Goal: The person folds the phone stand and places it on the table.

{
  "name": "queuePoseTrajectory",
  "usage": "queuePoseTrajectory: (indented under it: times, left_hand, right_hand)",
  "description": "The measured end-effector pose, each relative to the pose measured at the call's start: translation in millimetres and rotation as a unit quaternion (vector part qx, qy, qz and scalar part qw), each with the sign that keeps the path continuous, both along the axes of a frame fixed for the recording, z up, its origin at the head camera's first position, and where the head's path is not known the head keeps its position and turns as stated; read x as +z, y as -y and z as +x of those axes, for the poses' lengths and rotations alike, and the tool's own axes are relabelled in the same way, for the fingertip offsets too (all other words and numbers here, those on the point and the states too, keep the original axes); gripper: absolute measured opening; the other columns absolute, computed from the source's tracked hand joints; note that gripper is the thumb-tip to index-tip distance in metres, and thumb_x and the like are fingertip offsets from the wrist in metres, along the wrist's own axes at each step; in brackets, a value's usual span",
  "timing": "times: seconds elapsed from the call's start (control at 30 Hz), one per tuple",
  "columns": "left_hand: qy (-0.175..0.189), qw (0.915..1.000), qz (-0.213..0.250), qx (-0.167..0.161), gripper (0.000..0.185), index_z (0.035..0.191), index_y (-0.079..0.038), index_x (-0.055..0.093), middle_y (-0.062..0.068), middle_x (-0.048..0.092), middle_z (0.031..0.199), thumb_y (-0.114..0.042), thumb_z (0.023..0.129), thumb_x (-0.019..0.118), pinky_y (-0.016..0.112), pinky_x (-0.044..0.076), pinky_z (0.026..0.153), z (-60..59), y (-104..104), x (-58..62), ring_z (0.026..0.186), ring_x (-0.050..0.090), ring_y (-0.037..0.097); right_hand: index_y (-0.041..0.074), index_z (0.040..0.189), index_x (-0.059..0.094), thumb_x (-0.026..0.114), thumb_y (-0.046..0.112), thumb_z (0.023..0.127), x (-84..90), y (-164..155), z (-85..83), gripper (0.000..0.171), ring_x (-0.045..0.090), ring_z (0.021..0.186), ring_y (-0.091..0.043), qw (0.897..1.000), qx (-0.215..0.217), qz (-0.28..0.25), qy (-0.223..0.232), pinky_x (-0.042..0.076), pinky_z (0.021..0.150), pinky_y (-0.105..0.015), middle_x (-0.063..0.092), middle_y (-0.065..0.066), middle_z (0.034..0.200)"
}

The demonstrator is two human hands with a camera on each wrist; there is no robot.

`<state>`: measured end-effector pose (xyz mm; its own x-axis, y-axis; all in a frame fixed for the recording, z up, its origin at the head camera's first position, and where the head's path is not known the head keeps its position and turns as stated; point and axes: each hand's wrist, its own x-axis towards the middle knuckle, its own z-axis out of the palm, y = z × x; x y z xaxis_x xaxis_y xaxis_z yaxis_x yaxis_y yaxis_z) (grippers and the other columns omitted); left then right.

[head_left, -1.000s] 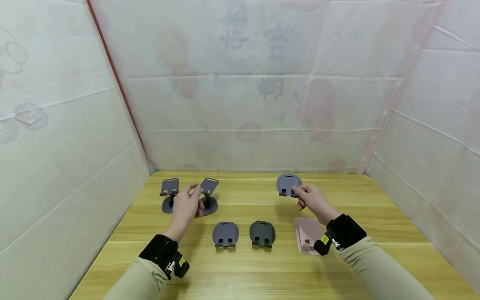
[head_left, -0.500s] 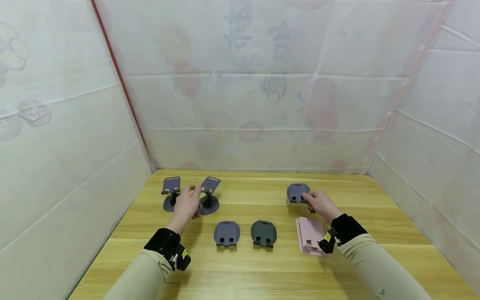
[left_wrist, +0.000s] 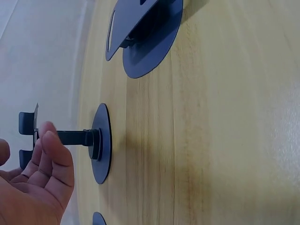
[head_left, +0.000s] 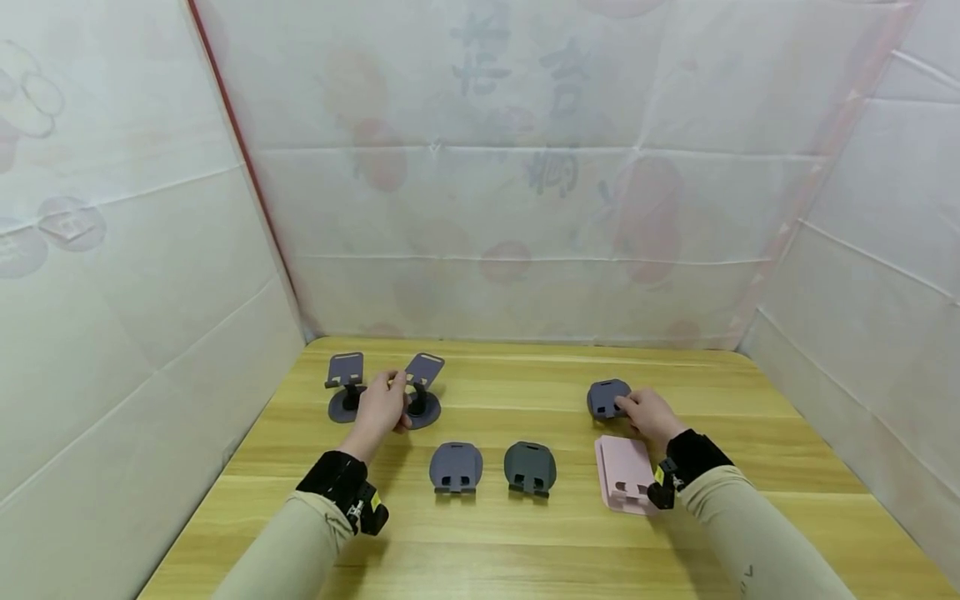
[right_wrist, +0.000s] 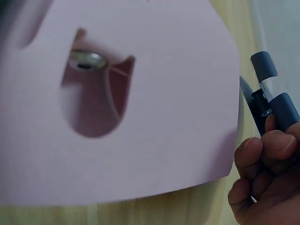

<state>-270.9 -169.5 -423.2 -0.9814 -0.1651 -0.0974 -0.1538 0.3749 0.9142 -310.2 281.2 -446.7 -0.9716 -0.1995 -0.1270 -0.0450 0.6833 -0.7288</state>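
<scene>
In the head view, my right hand pinches the right edge of a folded dark grey-purple phone stand, close over the table behind a pink folded phone stand. The pink plate fills much of the right wrist view, the held stand's two hooks showing beside my fingers. At the back left, my left hand reaches beside an unfolded purple phone stand, curled fingers overlapping its plate in the left wrist view; I cannot tell whether it grips. Left of that hand stands another unfolded purple phone stand.
Nearer the front lie a folded purple phone stand and a folded dark green one. The wooden table is closed in at the back and sides by white printed sheeting.
My right hand has moved right and down with its phone stand, toward the table behind the pink one. My left hand stays beside the unfolded stand; the view has shifted slightly.
</scene>
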Motion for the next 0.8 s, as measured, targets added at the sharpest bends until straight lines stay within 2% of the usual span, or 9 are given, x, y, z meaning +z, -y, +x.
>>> queuePoseTrajectory:
  times: [0.2, 0.43, 0.63, 0.8]
  left_hand:
    - [-0.001, 0.999, 0.043, 0.012, 0.047, 0.149, -0.003, 0.043, 0.026, 0.059, 0.123, -0.033, 0.114, 0.035, 0.039, 0.061, 0.064, -0.8, -0.5, 1.5, 0.064, 0.067, 0.02]
    - [0.004, 0.9947, 0.098, 0.028, 0.044, 0.15, -0.005, 0.04, 0.028, 0.058, 0.13, -0.028, 0.113, 0.041, 0.044, 0.062, 0.07, -2.0, 2.3, -1.0, 0.067, 0.069, 0.02]
    - [-0.005, 0.9928, 0.117, 0.024, 0.04, 0.147, -0.004, 0.043, 0.028, 0.055, 0.13, -0.025, 0.113, 0.042, 0.049, 0.061, 0.079, -0.7, 3.5, -3.0, 0.072, 0.071, 0.024]
    - [-0.013, 0.9908, 0.133, 0.022, 0.038, 0.143, 0.0, 0.046, 0.03, 0.053, 0.133, -0.022, 0.111, 0.046, 0.046, 0.062, 0.081, 0.3, 3.6, -4.7, 0.076, 0.073, 0.025]
  right_hand:
    - [0.012, 0.067, 0.041, 0.045, 0.019, 0.111, -1.9, -6.6, -1.2, 0.044, 0.036, 0.05, -0.015, 0.999, -0.007, 0.035, 0.007, 0.033, 0.056, -0.031, 0.035, 0.001, 0.055]
    - [0.014, 0.063, 0.042, 0.049, 0.023, 0.11, -3.2, -6.3, 2.5, 0.048, 0.031, 0.047, -0.013, 0.998, -0.036, 0.05, 0.034, 0.03, 0.052, -0.03, 0.034, 0.002, 0.052]
    - [0.013, 0.065, 0.045, 0.05, 0.023, 0.109, -7.3, -8.0, 2.7, 0.045, 0.031, 0.047, -0.012, 0.997, -0.049, 0.053, 0.035, 0.03, 0.052, -0.029, 0.036, 0.002, 0.052]
    - [0.011, 0.066, 0.049, 0.049, 0.018, 0.108, -9.7, -10.6, 5.2, 0.043, 0.035, 0.049, -0.013, 0.997, -0.052, 0.054, 0.03, 0.033, 0.052, -0.03, 0.039, 0.002, 0.054]
